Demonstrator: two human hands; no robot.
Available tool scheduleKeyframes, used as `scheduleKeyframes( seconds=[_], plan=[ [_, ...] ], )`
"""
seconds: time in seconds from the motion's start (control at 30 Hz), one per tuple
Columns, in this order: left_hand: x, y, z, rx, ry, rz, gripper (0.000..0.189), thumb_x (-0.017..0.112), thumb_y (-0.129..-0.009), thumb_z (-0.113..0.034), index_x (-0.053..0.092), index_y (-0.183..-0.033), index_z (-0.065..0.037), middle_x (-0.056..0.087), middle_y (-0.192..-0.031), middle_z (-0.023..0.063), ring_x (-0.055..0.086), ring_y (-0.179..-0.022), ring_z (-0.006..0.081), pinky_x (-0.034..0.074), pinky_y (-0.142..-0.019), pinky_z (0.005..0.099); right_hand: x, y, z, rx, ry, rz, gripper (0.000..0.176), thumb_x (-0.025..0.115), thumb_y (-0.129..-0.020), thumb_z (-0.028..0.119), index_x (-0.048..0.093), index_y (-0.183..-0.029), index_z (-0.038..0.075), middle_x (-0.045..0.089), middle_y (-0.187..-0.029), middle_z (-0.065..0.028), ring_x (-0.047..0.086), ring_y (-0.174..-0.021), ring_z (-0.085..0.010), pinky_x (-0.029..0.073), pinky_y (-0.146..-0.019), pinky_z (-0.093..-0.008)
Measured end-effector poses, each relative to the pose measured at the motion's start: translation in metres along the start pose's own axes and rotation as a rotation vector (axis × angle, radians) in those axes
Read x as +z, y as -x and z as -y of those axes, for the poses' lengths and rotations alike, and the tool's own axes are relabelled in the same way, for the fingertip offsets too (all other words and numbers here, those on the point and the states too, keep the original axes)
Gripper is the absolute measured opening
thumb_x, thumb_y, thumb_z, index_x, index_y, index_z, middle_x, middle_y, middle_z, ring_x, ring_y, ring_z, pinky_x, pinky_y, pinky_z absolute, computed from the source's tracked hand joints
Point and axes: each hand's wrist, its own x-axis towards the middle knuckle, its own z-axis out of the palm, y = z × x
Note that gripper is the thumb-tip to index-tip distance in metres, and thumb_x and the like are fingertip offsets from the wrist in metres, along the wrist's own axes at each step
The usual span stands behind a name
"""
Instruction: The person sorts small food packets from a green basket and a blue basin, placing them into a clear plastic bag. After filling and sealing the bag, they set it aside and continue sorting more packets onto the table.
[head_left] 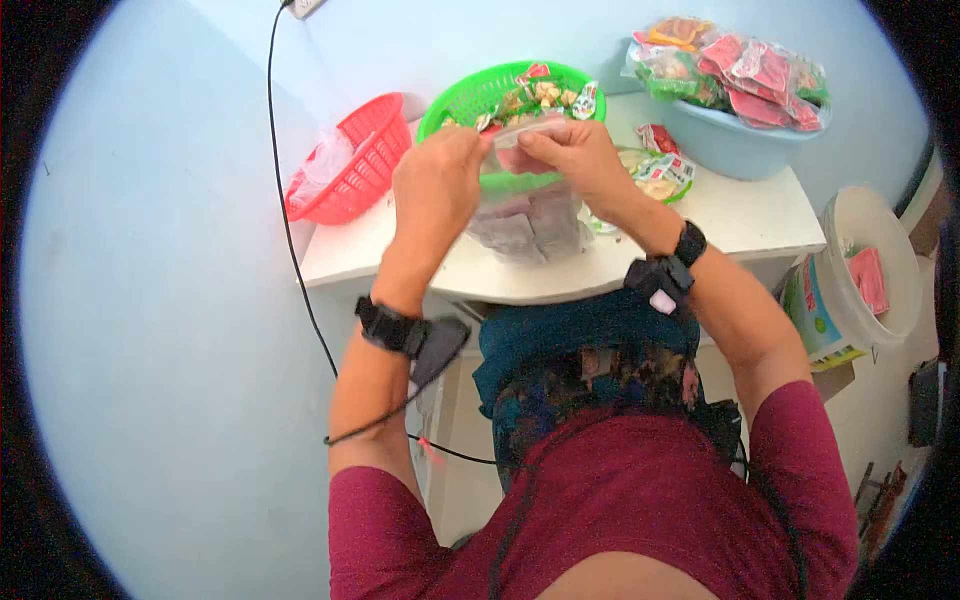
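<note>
A clear plastic bag (535, 228) hangs upright over the front of the white table, with greyish-purple packets showing through its lower half. My left hand (437, 178) pinches the bag's top edge at its left corner. At the top right, my right hand (583, 165) grips the same edge, the thumb lying across it. Behind the bag is a green basket (470, 90) with small packets and pale pieces in it. Close to my right hand, flat green-and-clear packets (660, 178) lie on the table. The fingertips of my left hand are partly hidden.
A red basket (375, 160) with clear plastic inside leans at the left. A light blue basin (735, 145) heaped with red and green packets stands at the back right of the white table (760, 225). A white bucket (835, 290) holding a red packet stands right of it. A black cable (275, 150) runs down the wall.
</note>
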Motion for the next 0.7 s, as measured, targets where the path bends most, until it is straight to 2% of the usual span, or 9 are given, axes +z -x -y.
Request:
scheduleKeyframes(
  seconds=[0.07,0.17,0.27,0.37,0.47,0.57,0.67,0.7],
  plan=[
    [0.001,0.006,-0.010,-0.007,0.028,-0.083,0.019,0.060,-0.091,-0.022,0.064,-0.085,-0.005,0.064,-0.082,0.0158,0.062,-0.076,0.0357,0.047,-0.065,0.0443,0.005,0.005,0.001,0.029,-0.080,-0.044,0.024,0.062,-0.092,0.020,0.071,-0.086,-0.001,0.069,-0.078,-0.0041,0.059,-0.069,-0.0092,0.048,-0.067,-0.0239],
    [0.022,0.020,0.000,-0.015,0.101,-0.074,0.017,0.059,-0.091,-0.021,0.063,-0.086,-0.005,0.064,-0.082,0.0145,0.062,-0.077,0.0346,0.047,-0.065,0.0441,0.007,0.017,-0.001,0.176,-0.107,-0.081,0.023,0.063,-0.092,0.021,0.071,-0.089,-0.001,0.069,-0.083,-0.0047,0.061,-0.073,-0.0100,0.050,-0.071,-0.0246],
    [0.015,0.024,-0.010,0.065,-0.013,-0.122,0.014,0.060,-0.090,-0.019,0.063,-0.088,-0.006,0.064,-0.081,0.0145,0.062,-0.077,0.0347,0.047,-0.066,0.0441,-0.001,0.017,-0.002,0.036,-0.107,0.005,0.022,0.065,-0.092,0.021,0.071,-0.091,0.000,0.070,-0.088,-0.0044,0.062,-0.078,-0.0097,0.050,-0.075,-0.0253],
    [0.019,0.027,-0.009,0.064,0.049,-0.165,0.011,0.060,-0.090,-0.018,0.062,-0.089,-0.006,0.064,-0.081,0.0150,0.062,-0.076,0.0351,0.048,-0.064,0.0447,-0.003,0.027,0.005,0.070,0.060,0.010,0.022,0.064,-0.092,0.022,0.071,-0.090,0.001,0.069,-0.087,-0.0028,0.062,-0.081,-0.0088,0.050,-0.076,-0.0257],
    [0.018,0.034,-0.015,0.019,0.035,-0.113,0.011,0.059,-0.091,-0.017,0.062,-0.090,-0.007,0.065,-0.081,0.0151,0.062,-0.073,0.0357,0.048,-0.063,0.0449,-0.013,0.037,-0.002,0.155,0.052,0.081,0.022,0.065,-0.092,0.022,0.071,-0.089,0.002,0.069,-0.085,-0.0015,0.061,-0.080,-0.0074,0.050,-0.075,-0.0257],
    [0.021,0.036,-0.021,-0.016,0.046,-0.078,0.015,0.059,-0.092,-0.019,0.062,-0.086,-0.005,0.065,-0.079,0.0155,0.062,-0.072,0.0370,0.048,-0.062,0.0439,-0.023,0.042,-0.013,0.177,0.073,0.068,0.021,0.065,-0.092,0.022,0.070,-0.091,0.002,0.069,-0.084,-0.0021,0.062,-0.077,-0.0080,0.049,-0.072,-0.0253],
    [0.021,0.031,-0.017,-0.106,0.157,0.055,0.020,0.058,-0.092,-0.020,0.062,-0.082,-0.004,0.064,-0.075,0.0165,0.063,-0.068,0.0342,0.048,-0.061,0.0410,-0.021,0.047,-0.009,0.262,-0.049,0.002,0.021,0.064,-0.092,0.020,0.068,-0.098,0.001,0.069,-0.083,-0.0037,0.064,-0.074,-0.0096,0.049,-0.069,-0.0245],
    [0.025,0.029,-0.009,-0.099,0.227,0.080,0.022,0.058,-0.093,-0.020,0.061,-0.080,-0.003,0.063,-0.072,0.0148,0.062,-0.065,0.0305,0.047,-0.059,0.0388,-0.020,0.047,-0.008,0.272,-0.076,-0.016,0.021,0.064,-0.092,0.019,0.067,-0.100,0.000,0.069,-0.083,-0.0038,0.064,-0.074,-0.0100,0.049,-0.069,-0.0244]
  ],
)
